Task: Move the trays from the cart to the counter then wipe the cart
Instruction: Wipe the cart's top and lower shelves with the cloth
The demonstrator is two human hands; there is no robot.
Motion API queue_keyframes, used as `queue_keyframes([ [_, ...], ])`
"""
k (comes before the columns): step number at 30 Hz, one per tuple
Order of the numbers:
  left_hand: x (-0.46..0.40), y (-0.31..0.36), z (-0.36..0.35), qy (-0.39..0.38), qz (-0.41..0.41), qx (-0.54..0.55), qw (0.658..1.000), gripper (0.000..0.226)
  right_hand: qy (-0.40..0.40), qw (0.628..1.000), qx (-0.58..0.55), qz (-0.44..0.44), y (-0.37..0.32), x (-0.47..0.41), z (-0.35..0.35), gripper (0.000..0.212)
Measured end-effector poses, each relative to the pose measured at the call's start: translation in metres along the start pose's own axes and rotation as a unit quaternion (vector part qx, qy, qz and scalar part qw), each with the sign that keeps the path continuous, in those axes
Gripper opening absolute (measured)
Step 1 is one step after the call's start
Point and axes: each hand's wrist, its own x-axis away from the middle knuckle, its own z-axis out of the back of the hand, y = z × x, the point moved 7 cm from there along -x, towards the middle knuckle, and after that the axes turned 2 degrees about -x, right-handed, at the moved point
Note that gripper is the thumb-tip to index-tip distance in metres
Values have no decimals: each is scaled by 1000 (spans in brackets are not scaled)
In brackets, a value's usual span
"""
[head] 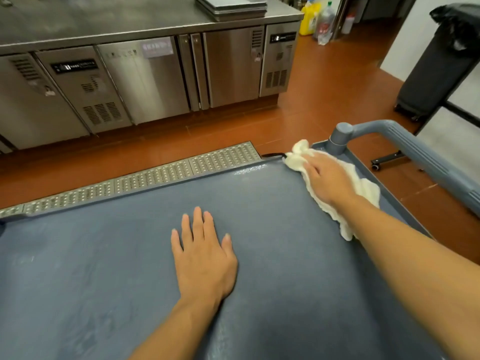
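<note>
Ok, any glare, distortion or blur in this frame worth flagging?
Head view: wide-angle bending curves the counter edge and cart rim; wet glare beside the cloth under the right hand; left hand sharp; bottles soft.

The light is bright and even. The wet cart [104, 255] shines a little. Edges of the frame bend, and the top looks blurry.

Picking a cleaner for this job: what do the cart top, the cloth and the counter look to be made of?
Cart top: probably moulded plastic, matte blue-grey, with a raised rim and wet sheen.
Cloth: soft white fabric, crumpled, maybe cotton.
Counter: apparently stainless steel, brushed grey with dull reflections.
</note>
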Motion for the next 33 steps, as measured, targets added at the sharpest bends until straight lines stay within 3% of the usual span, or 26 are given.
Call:
queue_keyframes([
  [3,-1,6,1,2,1,1,1000,70,7,998,-1,-64,62,-4,2,32],
  [8,-3,13,3,-13,5,4,1000,68,-20,999,-33,-20,29,71,-23,34],
  [10,-5,11,5,-11,10,6,1000,66,-96,992,-20,80,-15,144,-36,38],
  [13,-6,10,4,-14,3,2,1000,65,-225,935,-49,270,-70,232,-32,37],
  [15,-5,10,3,-15,-2,-2,1000,65,-240,923,-36,298,-78,233,-5,36],
  [16,-4,13,3,-16,-6,-3,1000,65,-227,936,6,268,-75,221,12,38],
  [20,-3,15,1,-7,-5,-9,1000,67,-25,991,90,98,1,152,61,38],
  [21,-2,16,0,-8,-3,-9,1000,67,8,998,69,4,39,136,57,39],
  [23,-1,18,-2,-5,5,-9,1000,67,30,987,44,-151,75,128,38,51],
  [24,-1,19,-2,-3,7,-9,1000,67,19,987,44,-151,69,134,16,57],
  [26,-3,21,-1,-3,8,-7,1000,67,-77,997,22,10,-4,178,-27,60],
  [28,-2,16,1,-3,2,-3,1000,66,-224,949,3,220,-90,258,-47,50],
  [30,0,11,1,-6,-10,2,1000,65,-263,900,-59,342,-129,292,-22,37],
  [31,2,11,2,-8,-15,3,1000,64,-255,905,-62,335,-125,276,-3,29],
  [33,7,11,3,-7,-21,1,1000,64,-186,951,-4,249,-83,210,22,22],
])
